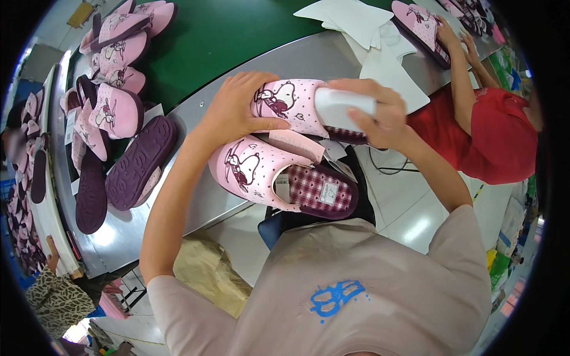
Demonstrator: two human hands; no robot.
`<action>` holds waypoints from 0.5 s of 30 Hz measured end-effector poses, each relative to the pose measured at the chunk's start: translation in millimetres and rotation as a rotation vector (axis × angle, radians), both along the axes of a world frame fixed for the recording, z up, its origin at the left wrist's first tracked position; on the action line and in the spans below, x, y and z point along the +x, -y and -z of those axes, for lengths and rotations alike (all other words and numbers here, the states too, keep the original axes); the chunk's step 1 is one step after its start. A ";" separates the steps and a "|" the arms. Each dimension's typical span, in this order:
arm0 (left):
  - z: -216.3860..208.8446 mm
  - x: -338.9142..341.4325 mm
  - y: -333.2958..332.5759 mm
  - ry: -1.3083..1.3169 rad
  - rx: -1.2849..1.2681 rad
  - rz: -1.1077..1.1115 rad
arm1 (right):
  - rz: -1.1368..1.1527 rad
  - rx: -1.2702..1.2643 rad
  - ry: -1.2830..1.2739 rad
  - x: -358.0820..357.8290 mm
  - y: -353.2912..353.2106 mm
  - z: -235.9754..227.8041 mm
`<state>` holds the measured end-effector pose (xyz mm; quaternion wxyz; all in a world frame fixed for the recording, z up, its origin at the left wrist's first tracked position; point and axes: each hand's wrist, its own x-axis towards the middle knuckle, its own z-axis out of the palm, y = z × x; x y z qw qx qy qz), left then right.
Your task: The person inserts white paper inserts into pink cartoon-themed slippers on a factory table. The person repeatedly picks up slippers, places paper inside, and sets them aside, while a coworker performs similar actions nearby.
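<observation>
Pointing its toe left and its opening right, the upper pink slipper (300,101) sits at the centre of the frame, its long axis nearly level, dipping slightly rightward. My left hand (242,108) is clamped around its toe, thumb along the near side and fingers over the far side. My right hand (383,113), slightly blurred, is closed on a white piece (341,107) at the opening. Just below, the lower pink slipper (242,172) slants, toe upper left, heel lower right.

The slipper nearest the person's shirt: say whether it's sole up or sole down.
Sole down: the slipper shows its printed upper and checked insole from above.
</observation>
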<state>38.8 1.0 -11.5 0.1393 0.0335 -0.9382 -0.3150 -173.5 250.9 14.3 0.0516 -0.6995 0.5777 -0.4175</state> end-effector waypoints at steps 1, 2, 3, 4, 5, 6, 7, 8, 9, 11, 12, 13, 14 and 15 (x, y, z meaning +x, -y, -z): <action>-2.9 -1.4 -1.3 0.029 -0.009 0.010 | 0.051 0.076 0.038 -7.5 -14.3 -6.8; -4.9 -1.8 -1.8 0.060 -0.019 0.017 | 0.038 0.128 0.015 -16.6 -21.8 -10.0; -6.0 -2.4 -2.4 0.053 -0.033 0.024 | 0.026 0.180 -0.009 -25.2 -27.9 -12.6; -7.5 -3.0 -2.6 0.050 -0.048 0.037 | 0.018 0.231 -0.030 -27.0 -29.5 -16.2; -8.5 -3.5 -3.2 0.047 -0.064 0.049 | 0.066 0.302 0.028 -23.0 -29.1 -17.6; -9.2 -3.3 -3.8 0.035 -0.072 0.068 | 0.115 0.373 0.086 -14.1 -26.3 -19.0; -9.5 -5.6 -5.1 0.019 -0.081 0.097 | 0.175 0.444 0.143 -6.3 -25.5 -20.2; -8.4 -7.4 -6.4 0.003 -0.085 0.124 | 0.198 0.462 0.064 -5.6 -22.1 -10.8; -7.0 -8.7 -7.2 -0.002 -0.084 0.135 | 0.191 0.386 -0.047 -2.0 -17.7 -1.8; -5.3 -9.4 -6.9 -0.007 -0.088 0.143 | 0.159 0.225 -0.268 7.3 -2.5 11.0; -4.3 -10.3 -7.1 0.000 -0.052 0.139 | 0.181 0.253 -0.277 16.0 2.6 9.8; -4.5 -10.0 -5.4 0.008 -0.020 0.131 | 0.172 0.223 -0.301 14.8 7.7 10.4; -4.7 -9.7 -3.7 0.016 0.011 0.123 | 0.164 0.192 -0.325 10.9 13.9 11.4; -5.3 -9.1 -2.0 0.025 0.065 0.120 | 0.164 0.181 -0.339 9.8 15.7 12.2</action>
